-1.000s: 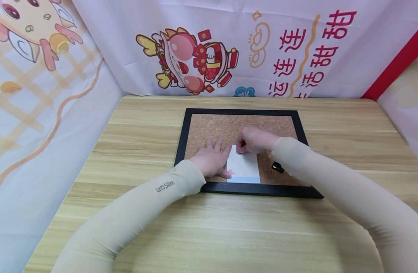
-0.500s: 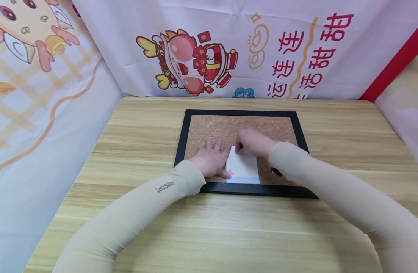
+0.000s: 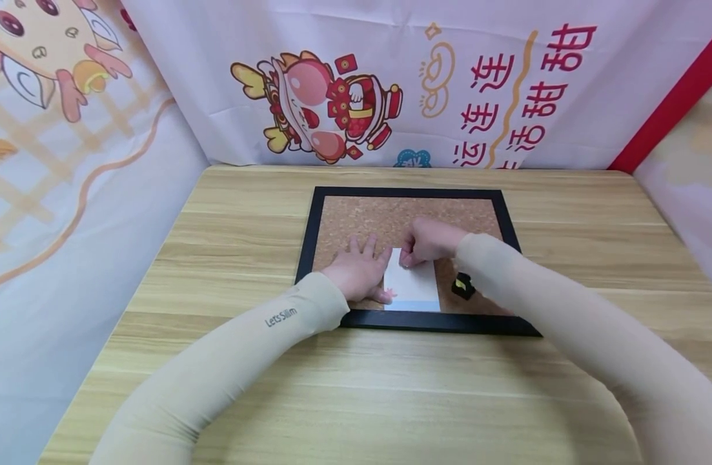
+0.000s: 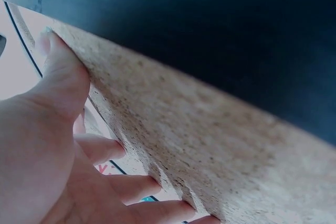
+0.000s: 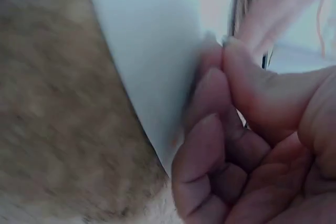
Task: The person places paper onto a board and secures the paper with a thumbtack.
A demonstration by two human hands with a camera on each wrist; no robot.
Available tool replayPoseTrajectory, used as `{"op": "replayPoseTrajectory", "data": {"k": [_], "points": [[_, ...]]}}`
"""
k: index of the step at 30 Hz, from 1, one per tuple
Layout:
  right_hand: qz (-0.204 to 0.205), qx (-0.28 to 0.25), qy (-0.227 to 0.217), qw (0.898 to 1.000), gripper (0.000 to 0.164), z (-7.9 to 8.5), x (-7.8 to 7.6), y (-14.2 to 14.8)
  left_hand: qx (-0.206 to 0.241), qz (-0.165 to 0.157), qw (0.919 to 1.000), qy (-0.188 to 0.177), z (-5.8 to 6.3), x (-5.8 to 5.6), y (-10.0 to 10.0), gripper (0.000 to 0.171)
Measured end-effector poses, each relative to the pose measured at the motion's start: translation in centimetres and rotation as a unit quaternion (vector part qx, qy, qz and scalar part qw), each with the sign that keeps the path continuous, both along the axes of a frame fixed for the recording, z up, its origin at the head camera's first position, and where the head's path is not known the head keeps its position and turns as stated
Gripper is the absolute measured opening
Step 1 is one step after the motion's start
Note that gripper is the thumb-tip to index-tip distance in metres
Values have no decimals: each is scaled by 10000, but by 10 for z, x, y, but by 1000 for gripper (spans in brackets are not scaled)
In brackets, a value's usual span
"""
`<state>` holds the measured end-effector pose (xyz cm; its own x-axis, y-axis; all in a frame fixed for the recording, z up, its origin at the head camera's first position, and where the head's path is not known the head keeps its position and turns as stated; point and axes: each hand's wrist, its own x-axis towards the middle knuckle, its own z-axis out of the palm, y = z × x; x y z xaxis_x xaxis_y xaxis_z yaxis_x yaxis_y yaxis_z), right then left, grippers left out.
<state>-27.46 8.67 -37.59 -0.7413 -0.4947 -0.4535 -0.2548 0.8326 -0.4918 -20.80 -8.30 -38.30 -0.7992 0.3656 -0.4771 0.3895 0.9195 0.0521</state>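
A white card (image 3: pixel 416 284) with a pale blue strip along its near edge and a small pink figure lies on a black-framed cork board (image 3: pixel 367 210). My left hand (image 3: pixel 356 271) rests on the cork at the card's left, fingers spread and thumb over the card's lower left edge. In the left wrist view, the left fingers (image 4: pixel 139 187) touch the cork. Near the card's far edge, my right hand (image 3: pixel 431 239) pinches a tiny pin-like thing between thumb and forefinger. The right wrist view shows the right hand's thumb (image 5: pixel 252 82) against the forefinger; the tiny thing is mostly hidden and blurred.
The board lies on a wood-grain table (image 3: pixel 356 394). A small black thing with a yellow mark (image 3: pixel 463 286) shows by the right sleeve's cuff. A printed cloth (image 3: pixel 437 97) hangs behind the table, and another (image 3: pixel 100 226) at the left.
My right hand turns and shifts slightly over the card's far part, still pinching. My left hand stays in place. The head view has shifted a little.
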Motion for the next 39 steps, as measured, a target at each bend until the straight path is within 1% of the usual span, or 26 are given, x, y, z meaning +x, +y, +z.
{"op": "replayPoseTrajectory", "data": {"k": [3, 5, 11, 15, 25, 31, 39], "points": [[-164, 225, -512, 9983, 7, 4, -7, -3, -8, 8, 10000, -14, 0, 0, 1, 100], [-230, 348, -669, 9969, 6, 7, -10, -6, -30, -6, 10000, 7, 1, 0, 1, 100], [-179, 551, -529, 9969, 5, 12, -14, -13, 1, 3, 10000, 20, 3, 0, 2, 100], [-206, 634, -579, 9961, 6, 13, -16, -15, 43, 46, 10000, -20, 2, 0, 1, 101], [-241, 872, -705, 9934, 7, 11, -22, -19, 30, 27, 10000, -31, -1, -1, 0, 103], [-205, 1024, -635, 9925, 8, 13, -24, -18, 95, 84, 9999, -67, -1, -1, 0, 102], [-328, 1063, -761, 9909, 6, 14, -25, -19, 84, 85, 9999, -65, 0, 0, 2, 101]]}}
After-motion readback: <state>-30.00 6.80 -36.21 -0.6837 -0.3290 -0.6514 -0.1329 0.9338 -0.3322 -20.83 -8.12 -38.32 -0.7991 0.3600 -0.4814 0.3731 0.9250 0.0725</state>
